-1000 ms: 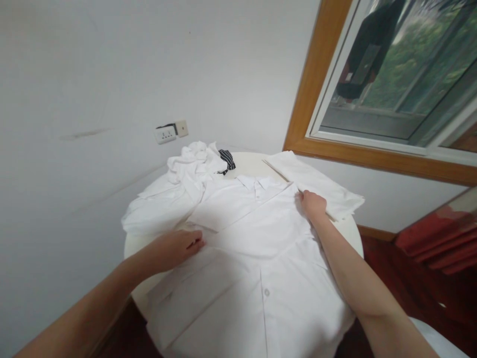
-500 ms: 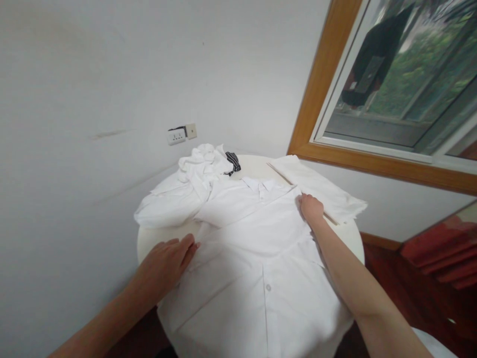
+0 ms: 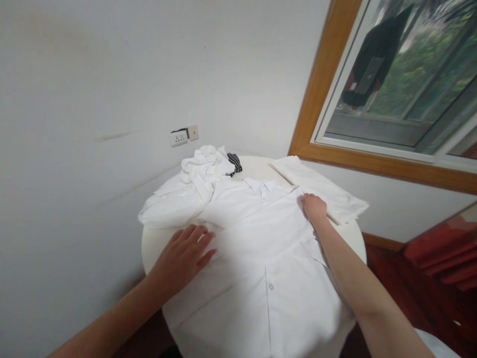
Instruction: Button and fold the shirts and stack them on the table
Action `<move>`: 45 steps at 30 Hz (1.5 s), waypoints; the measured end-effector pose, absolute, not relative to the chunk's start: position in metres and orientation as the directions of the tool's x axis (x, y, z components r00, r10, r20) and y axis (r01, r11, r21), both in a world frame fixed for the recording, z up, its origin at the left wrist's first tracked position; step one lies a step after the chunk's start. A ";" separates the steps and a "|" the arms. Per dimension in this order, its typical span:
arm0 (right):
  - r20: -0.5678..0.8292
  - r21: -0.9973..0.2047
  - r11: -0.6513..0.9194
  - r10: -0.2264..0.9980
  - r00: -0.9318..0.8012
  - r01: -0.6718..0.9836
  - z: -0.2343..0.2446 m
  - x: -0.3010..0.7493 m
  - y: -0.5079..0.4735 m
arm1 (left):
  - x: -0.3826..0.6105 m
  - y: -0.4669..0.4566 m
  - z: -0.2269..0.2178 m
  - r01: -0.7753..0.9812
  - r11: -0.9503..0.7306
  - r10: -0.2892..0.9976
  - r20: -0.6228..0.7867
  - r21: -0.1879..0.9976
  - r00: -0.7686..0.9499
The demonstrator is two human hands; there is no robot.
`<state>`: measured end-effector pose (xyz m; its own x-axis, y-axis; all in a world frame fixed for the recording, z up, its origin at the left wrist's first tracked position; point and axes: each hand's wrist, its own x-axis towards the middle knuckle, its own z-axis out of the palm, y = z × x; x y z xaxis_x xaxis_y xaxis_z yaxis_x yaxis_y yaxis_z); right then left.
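A white button-up shirt (image 3: 261,248) lies spread on a round white table (image 3: 154,243), collar toward the wall. My left hand (image 3: 184,256) rests flat on the shirt's left edge, fingers stretched and spread. My right hand (image 3: 314,206) presses on the shirt's right shoulder near the collar, its fingers curled down onto the cloth.
A crumpled white garment (image 3: 194,171) and a small black striped cloth (image 3: 234,161) lie at the table's far side. A folded white cloth (image 3: 320,186) sits at the far right. A wall socket (image 3: 179,136) and a wood-framed window (image 3: 316,99) stand behind.
My left hand slid back along the shirt's left side, then forward onto the cloth with its fingers spread. My right hand stayed at the shoulder.
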<state>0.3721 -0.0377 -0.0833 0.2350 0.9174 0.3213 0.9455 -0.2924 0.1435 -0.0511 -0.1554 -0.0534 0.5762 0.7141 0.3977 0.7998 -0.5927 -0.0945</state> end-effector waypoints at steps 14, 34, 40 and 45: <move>0.118 -0.207 0.663 0.747 -0.655 0.719 -0.074 0.235 -0.099 | -0.017 -0.157 -0.099 0.589 -0.808 0.563 0.304 0.008 0.768; 0.153 0.012 0.221 0.963 -0.221 0.975 -0.102 0.376 -0.023 | -0.017 -0.162 -0.092 0.591 -0.805 0.578 0.311 0.061 0.755; 0.197 0.026 0.196 0.960 -0.198 0.980 -0.101 0.382 -0.016 | -0.017 -0.163 -0.092 0.593 -0.804 0.577 0.286 0.035 0.765; 0.200 0.046 0.195 0.959 -0.201 0.980 -0.100 0.380 -0.019 | -0.018 -0.165 -0.093 0.590 -0.806 0.574 0.293 0.040 0.765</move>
<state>0.3803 -0.0190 -0.1000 -0.2006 0.9590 0.2001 0.9797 0.1954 0.0456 -0.0180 -0.1651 -0.0929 0.7646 0.5742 0.2926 0.5901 -0.8063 0.0403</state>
